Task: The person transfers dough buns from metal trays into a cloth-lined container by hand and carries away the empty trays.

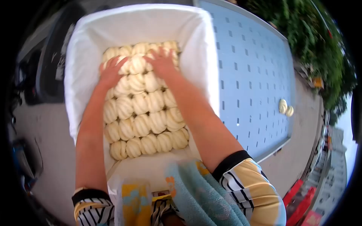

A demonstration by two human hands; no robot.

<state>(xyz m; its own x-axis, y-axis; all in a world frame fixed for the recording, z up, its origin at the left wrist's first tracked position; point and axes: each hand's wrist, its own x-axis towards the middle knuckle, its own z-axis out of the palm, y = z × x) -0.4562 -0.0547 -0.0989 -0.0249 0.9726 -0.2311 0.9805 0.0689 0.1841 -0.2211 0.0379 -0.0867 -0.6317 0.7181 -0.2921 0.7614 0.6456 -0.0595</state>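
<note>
A deep container lined with white cloth (pixel 141 22) holds rows of pale, twisted buns (pixel 140 103). Near its far end, my left hand (pixel 112 71) lies over the left side of a row, fingers spread against the buns. On the right side of the same row is my right hand (pixel 162 62), its fingers apart and resting on the buns. Several buns of that row show between the two hands. The undersides of both hands are hidden.
A light blue slotted tray (pixel 256 79) stands close on the right, with two buns (pixel 286 107) near its right edge. A dark bin (pixel 56 56) is at the left. A blue towel (pixel 203 192) hangs at the near side of the container.
</note>
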